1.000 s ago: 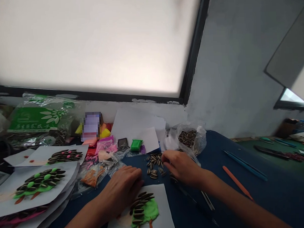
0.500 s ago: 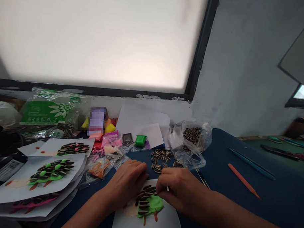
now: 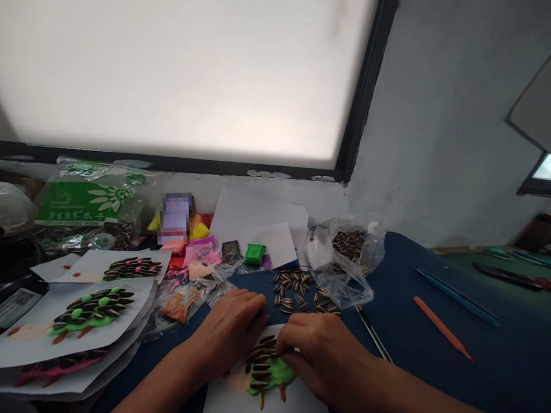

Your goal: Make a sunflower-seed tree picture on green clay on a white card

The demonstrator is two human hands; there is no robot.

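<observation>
A white sheet of paper (image 3: 304,401) lies before me with a hedgehog shape in pale and green modelling clay (image 3: 278,375). Dark striped sunflower seeds (image 3: 261,367) stick in rows on the clay's left and upper part. My left hand (image 3: 236,319) rests over the sheet's upper left, fingers bent downward and lying on it, holding nothing visible. My right hand (image 3: 314,343) is closed in a pinch, its fingertips down at the green clay beside the seeds. Whatever is between those fingertips is hidden. Loose sunflower seeds (image 3: 291,282) lie just beyond both hands.
Finished-looking seed hedgehog sheets (image 3: 126,332) are stacked at left. Clay packets (image 3: 200,251), a green clay pack (image 3: 255,253) and an open plastic bag of seeds (image 3: 349,246) stand behind. A pen (image 3: 373,332), an orange tool (image 3: 442,327) and a blue tool (image 3: 459,296) lie at right.
My right hand has shifted slightly left and down over the green clay, uncovering more of the pen and loose seeds. My left hand has stayed in place.
</observation>
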